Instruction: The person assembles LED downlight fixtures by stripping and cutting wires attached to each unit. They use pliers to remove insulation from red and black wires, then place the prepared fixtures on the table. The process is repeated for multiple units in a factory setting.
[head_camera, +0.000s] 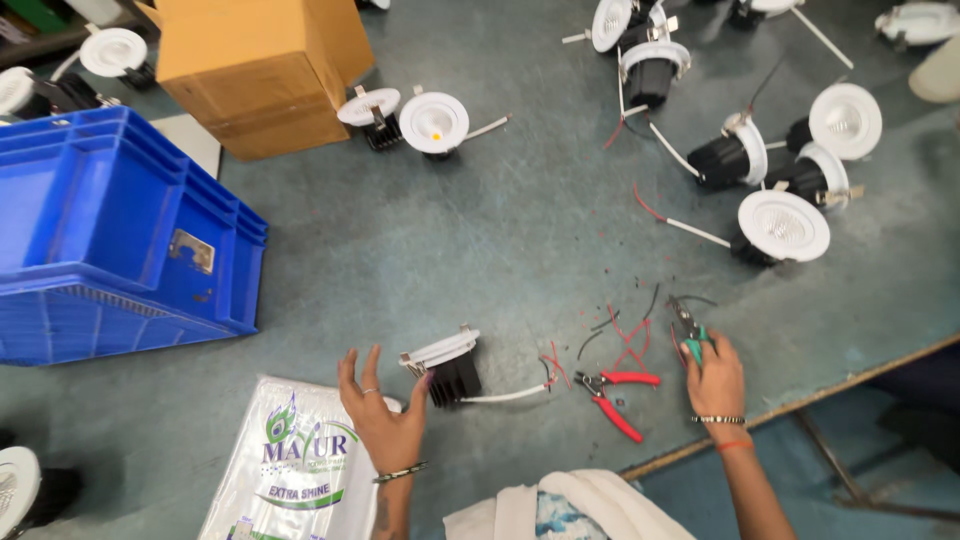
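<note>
Left hand (385, 420) spread, fingers open, just beside the downlight (447, 365) at lower centre; can't tell if a fingertip touches it. That lamp lies tilted on the tabletop (480, 230), white lead trailing right, ends look bare. Right hand (714, 378) closed on green-handled pliers (690, 335), lower right. Red-handled cutters (615, 392) lie idle between the hands, among red and black wire offcuts (625, 340). My read: mid-batch. Cluster of downlights (785, 160) upper right, two more by the cardboard box (262, 70) up top. Blue crate (120, 235) left, printed bag (290, 470) lower left.
</note>
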